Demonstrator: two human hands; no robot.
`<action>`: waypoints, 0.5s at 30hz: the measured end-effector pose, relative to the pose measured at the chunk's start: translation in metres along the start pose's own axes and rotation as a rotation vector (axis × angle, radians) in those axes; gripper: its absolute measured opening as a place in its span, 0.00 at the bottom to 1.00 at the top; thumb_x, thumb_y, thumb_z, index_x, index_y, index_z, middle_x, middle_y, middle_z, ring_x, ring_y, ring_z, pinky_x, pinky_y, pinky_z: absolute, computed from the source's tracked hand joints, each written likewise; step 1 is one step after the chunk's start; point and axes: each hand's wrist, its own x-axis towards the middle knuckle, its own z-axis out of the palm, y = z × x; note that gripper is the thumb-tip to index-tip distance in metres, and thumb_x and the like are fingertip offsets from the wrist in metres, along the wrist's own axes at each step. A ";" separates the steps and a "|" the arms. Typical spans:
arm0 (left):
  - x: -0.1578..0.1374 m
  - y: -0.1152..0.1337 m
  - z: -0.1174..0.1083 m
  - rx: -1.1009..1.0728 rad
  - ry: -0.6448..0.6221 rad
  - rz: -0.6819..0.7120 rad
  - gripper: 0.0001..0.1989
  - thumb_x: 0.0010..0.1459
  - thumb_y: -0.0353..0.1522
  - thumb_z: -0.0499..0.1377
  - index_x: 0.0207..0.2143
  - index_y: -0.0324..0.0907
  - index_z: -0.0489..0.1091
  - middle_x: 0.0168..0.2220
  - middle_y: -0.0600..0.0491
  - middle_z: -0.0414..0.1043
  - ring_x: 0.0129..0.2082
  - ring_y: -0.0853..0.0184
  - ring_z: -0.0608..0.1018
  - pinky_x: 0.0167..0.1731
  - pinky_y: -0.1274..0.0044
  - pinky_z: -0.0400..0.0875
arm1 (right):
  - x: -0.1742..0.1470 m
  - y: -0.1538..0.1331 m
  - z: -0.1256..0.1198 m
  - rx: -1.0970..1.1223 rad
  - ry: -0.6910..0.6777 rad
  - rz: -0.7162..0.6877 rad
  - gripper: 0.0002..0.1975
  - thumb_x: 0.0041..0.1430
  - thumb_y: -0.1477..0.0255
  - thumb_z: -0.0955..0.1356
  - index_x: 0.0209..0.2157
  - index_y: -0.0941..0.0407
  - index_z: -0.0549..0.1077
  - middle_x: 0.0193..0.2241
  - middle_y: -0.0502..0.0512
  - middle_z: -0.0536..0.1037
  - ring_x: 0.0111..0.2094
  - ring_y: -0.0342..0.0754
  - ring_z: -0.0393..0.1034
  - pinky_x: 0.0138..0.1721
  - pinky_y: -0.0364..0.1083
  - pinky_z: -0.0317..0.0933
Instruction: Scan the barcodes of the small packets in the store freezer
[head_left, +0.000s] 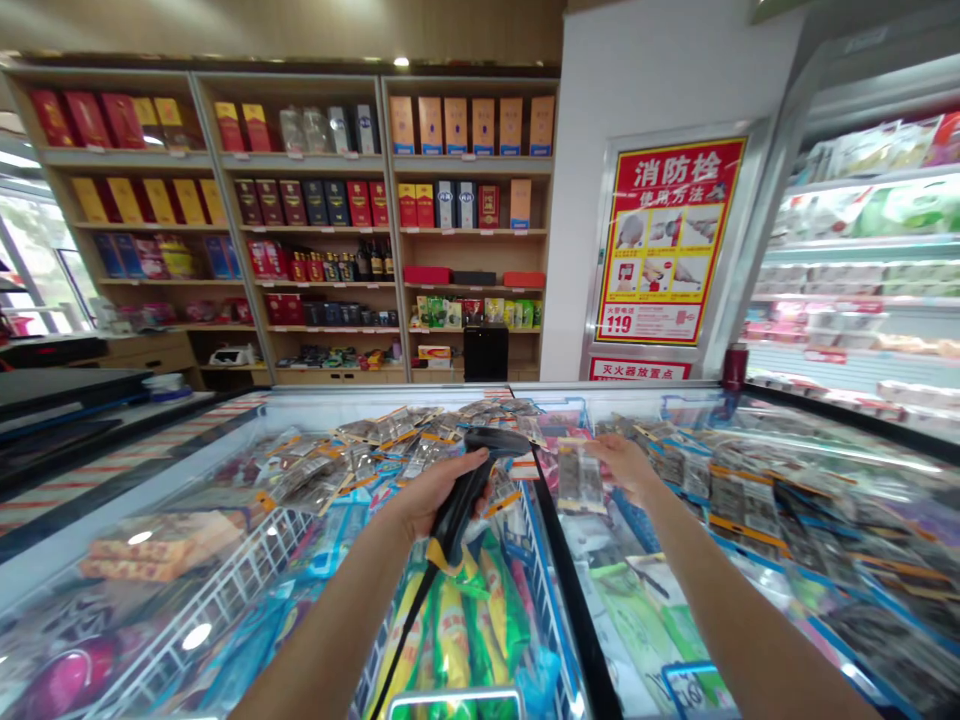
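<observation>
My left hand is wrapped round the handle of a black barcode scanner, whose head points right and whose cable hangs down toward me. In my right hand is a small clear packet with dark contents, pinched at its upper right edge. The scanner's head faces this packet, with a small gap between them. Both hands are above the glass top of a chest freezer. Similar packets lie in a heap on the glass at the left, and more packets are spread over the right side.
A black frame strip divides the freezer top. Under the glass are yellow-green packs and a white wire basket. Shelves with boxed goods stand behind, beside a red fire-hydrant sign. A lit refrigerated shelf is at right.
</observation>
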 end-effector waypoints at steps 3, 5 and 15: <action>0.002 0.000 0.007 -0.026 -0.036 0.009 0.14 0.49 0.40 0.57 0.27 0.36 0.66 0.22 0.51 0.69 0.17 0.74 0.69 0.19 0.82 0.63 | 0.003 -0.001 0.005 0.022 0.131 -0.173 0.12 0.38 0.64 0.68 0.24 0.57 0.67 0.16 0.45 0.66 0.18 0.39 0.58 0.20 0.40 0.53; -0.002 -0.003 0.008 -0.015 -0.039 -0.001 0.15 0.48 0.40 0.58 0.27 0.35 0.66 0.22 0.51 0.69 0.17 0.74 0.69 0.18 0.82 0.63 | 0.002 0.003 0.013 -0.018 0.092 -0.228 0.12 0.38 0.63 0.69 0.24 0.58 0.69 0.16 0.46 0.67 0.19 0.41 0.60 0.22 0.40 0.54; -0.012 -0.009 0.013 0.059 -0.024 -0.028 0.19 0.41 0.44 0.62 0.24 0.36 0.65 0.19 0.53 0.68 0.16 0.75 0.68 0.17 0.83 0.61 | 0.016 0.023 -0.003 0.186 0.055 0.083 0.14 0.51 0.60 0.60 0.32 0.55 0.68 0.23 0.53 0.75 0.23 0.47 0.69 0.24 0.45 0.63</action>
